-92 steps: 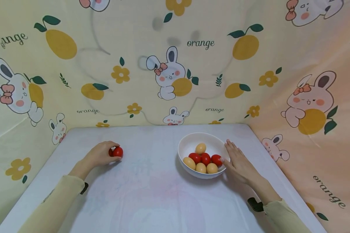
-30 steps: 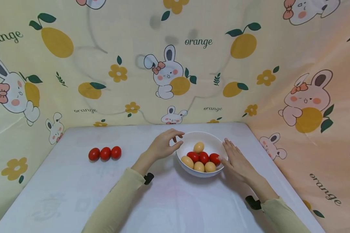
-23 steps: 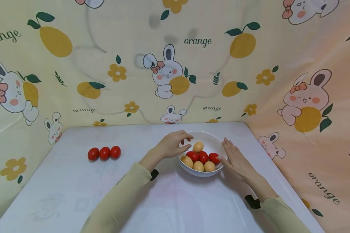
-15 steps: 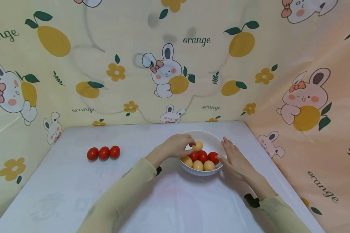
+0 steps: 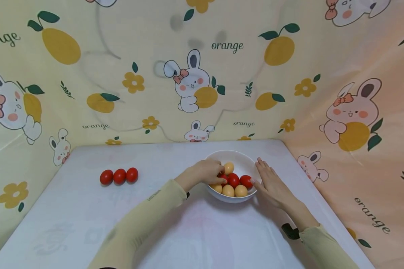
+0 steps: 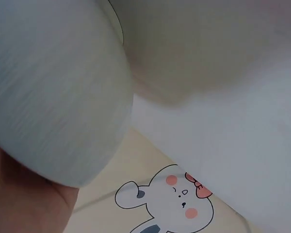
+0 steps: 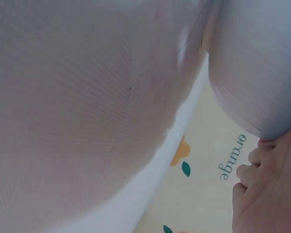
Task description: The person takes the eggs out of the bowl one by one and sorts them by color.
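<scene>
Left hand (image 5: 209,172): fingers curled toward thumb. Right hand (image 5: 273,185): fingers straight, thumb spread. Left forearm (image 5: 144,216), right forearm (image 5: 324,244) slanting inward.

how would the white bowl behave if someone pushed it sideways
The white bowl would probably slide before tipping, since it looks wider than tall. It seems stiff, showing no dent where the right hand rests against it. The eggs inside might roll, being rounded and lying loose.

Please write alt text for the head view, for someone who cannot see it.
The left hand curls round a red egg-shaped piece in a white bowl of red and tan ones, while the right hand touches its side. Three red pieces lie in a row on the table.
</scene>
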Demonstrator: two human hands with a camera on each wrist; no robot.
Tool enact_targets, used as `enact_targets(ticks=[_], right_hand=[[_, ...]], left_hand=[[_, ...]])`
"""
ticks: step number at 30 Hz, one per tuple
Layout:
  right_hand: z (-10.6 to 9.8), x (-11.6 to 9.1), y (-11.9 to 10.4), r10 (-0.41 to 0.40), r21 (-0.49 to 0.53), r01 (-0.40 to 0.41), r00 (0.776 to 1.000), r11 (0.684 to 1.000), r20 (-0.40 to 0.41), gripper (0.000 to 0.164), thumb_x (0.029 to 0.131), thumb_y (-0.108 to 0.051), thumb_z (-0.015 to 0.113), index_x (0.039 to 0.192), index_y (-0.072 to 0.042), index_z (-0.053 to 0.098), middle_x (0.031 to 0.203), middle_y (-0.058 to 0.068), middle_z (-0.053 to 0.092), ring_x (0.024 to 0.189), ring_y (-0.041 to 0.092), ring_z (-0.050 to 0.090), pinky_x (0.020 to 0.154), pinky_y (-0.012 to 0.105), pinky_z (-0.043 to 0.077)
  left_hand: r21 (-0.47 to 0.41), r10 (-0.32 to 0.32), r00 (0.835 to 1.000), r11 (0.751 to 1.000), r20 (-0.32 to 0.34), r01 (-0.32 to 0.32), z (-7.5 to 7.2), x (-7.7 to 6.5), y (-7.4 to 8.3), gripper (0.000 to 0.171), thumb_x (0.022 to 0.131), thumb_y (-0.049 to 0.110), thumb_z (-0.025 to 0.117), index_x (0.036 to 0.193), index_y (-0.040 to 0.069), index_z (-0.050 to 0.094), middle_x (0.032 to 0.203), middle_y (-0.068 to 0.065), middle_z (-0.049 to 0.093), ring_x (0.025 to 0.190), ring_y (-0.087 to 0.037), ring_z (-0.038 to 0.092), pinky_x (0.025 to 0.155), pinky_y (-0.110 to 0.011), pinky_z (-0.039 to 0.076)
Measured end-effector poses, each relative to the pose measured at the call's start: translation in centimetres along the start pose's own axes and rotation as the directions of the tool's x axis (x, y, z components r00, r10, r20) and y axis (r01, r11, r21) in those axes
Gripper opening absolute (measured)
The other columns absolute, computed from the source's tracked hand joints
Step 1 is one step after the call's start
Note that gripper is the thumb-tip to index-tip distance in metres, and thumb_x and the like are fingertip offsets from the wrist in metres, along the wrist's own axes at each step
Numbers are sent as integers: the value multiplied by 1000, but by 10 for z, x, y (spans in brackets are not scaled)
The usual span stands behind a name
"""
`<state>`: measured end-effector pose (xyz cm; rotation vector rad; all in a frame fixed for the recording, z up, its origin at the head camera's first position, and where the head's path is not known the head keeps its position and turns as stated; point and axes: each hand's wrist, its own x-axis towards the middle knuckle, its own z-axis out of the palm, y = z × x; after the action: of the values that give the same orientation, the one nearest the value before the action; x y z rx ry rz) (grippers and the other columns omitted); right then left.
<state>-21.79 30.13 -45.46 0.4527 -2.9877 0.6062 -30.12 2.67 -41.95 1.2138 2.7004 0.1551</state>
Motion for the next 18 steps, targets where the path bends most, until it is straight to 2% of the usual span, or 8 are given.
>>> enact_targets(ticks=[6, 12, 18], right_hand=[[0, 0, 0, -2, 5, 2, 1000, 1000, 0, 84, 107, -54, 45, 165, -2, 16, 173, 17, 8, 158, 44, 7, 125, 63, 11], [0, 0, 1, 1, 8, -1, 1000, 1000, 1, 84, 107, -54, 45, 165, -2, 15, 174, 17, 7, 159, 43, 7, 124, 64, 11], [0, 0, 1, 0, 12, 0, 1000, 1000, -1, 84, 107, -54, 45, 165, -1, 17, 174, 17, 7, 158, 44, 8, 124, 64, 11]], left_hand=[[-23, -13, 1000, 1000, 14, 13, 3, 3, 3, 33, 100, 47, 67, 109, 16, 73, 94, 3, 58, 83, -12, 54, 68, -22, 42], [-24, -17, 1000, 1000, -11, 16, 5, 5, 3, 32, 99, 47, 68, 110, 17, 70, 94, 4, 57, 85, -13, 55, 70, -23, 44], [-50, -34, 999, 998, -1, 33, 4, 5, 4, 30, 98, 43, 70, 113, 17, 70, 96, 3, 58, 87, -13, 55, 72, -23, 46]])
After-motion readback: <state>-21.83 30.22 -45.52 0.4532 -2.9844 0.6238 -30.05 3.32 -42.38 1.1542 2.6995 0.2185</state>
